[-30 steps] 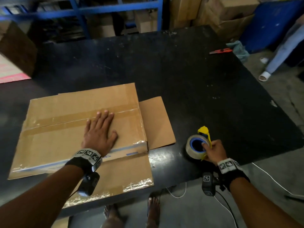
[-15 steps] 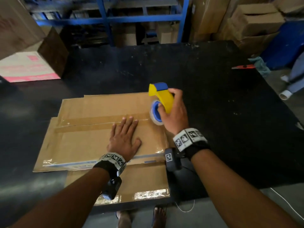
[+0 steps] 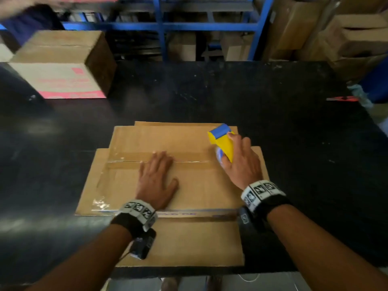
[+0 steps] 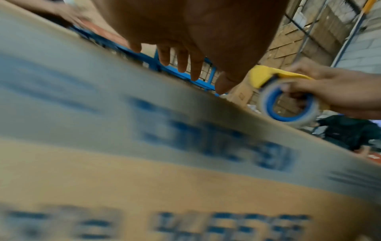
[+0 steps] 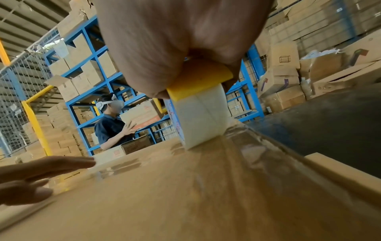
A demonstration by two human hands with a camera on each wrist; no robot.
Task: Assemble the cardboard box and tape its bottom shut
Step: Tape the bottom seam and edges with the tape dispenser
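Observation:
A brown cardboard box (image 3: 195, 185) lies on the black table (image 3: 294, 164), its flaps spread at the near and right sides. Old clear tape runs along its middle seam (image 3: 130, 160). My left hand (image 3: 156, 177) lies flat on the box with straight fingers (image 4: 181, 60), just below the seam. My right hand (image 3: 241, 162) grips a yellow and blue tape dispenser (image 3: 222, 141) at the seam's right end. The tape roll (image 5: 202, 120) touches the cardboard (image 5: 185, 195) there; the left wrist view shows the roll (image 4: 288, 102) too.
A printed carton (image 3: 60, 66) stands at the table's far left. A red cutter (image 3: 342, 99) lies at the far right edge. Blue shelving (image 3: 161, 28) and stacked cartons stand behind. Another person (image 5: 111, 125) carries a box beyond the table.
My right hand has carried the tape dispenser from the table's near right onto the box and set the roll down at the seam's right end. My left hand stays flat on the box.

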